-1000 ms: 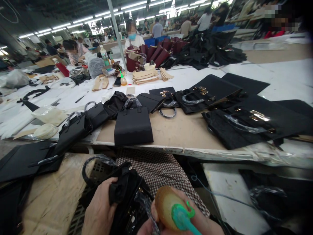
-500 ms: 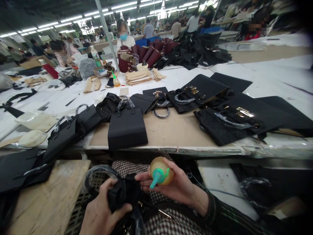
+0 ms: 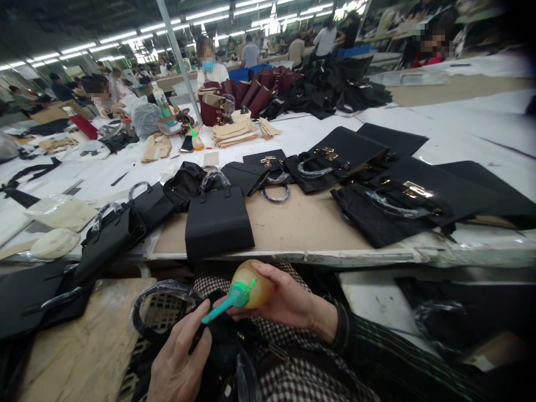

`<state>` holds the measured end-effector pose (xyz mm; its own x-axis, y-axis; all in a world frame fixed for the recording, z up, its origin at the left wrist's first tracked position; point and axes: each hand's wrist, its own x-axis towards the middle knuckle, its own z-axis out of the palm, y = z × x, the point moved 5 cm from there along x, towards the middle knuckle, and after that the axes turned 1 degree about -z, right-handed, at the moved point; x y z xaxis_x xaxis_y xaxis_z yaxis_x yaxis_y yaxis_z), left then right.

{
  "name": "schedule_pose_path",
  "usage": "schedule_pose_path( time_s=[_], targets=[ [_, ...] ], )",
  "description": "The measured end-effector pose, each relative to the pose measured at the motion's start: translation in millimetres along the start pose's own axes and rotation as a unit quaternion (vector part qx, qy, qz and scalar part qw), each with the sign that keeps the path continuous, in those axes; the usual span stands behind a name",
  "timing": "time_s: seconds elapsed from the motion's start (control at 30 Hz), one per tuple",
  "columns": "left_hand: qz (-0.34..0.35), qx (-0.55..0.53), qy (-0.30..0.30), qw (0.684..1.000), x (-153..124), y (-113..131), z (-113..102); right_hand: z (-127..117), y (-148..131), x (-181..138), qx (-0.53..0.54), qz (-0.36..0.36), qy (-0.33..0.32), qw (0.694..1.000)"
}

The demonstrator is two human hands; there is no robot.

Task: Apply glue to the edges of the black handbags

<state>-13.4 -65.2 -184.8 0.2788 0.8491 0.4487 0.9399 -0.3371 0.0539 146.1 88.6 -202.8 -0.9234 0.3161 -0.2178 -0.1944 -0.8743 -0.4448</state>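
Note:
My right hand (image 3: 285,301) is closed round a small amber glue bottle (image 3: 255,286) whose green nozzle (image 3: 221,307) points down and left. My left hand (image 3: 180,363) grips a black handbag (image 3: 221,357) on my lap, thumb and fingers pressed on its folded edge. The nozzle tip sits just above that edge, close to my left thumb. The bag's plastic-wrapped round handle (image 3: 146,301) sticks out to the left. Part of the bag is hidden below the frame.
A worktable (image 3: 301,223) in front carries several black bags, one upright (image 3: 218,220) at its near edge. A wooden board (image 3: 84,346) lies at lower left. Other people sit at tables behind, beside dark red bags (image 3: 251,92).
My right hand has tipped the glue bottle so its nozzle now points down-left at the bag edge. The view shifted slightly; my left hand keeps hold of the bag.

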Motion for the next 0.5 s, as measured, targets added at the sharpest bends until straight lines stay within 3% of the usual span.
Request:
schedule_pose_path(
  time_s=[0.3,0.5],
  targets=[
    [0.128,-0.017,-0.097,0.987,32,17,3,1,-17,29,-0.104,0.078,-0.054,0.99],
    [0.15,-0.022,-0.068,0.986,33,25,1,-3,-16,32,-0.074,0.169,-0.132,0.974]
  ],
)
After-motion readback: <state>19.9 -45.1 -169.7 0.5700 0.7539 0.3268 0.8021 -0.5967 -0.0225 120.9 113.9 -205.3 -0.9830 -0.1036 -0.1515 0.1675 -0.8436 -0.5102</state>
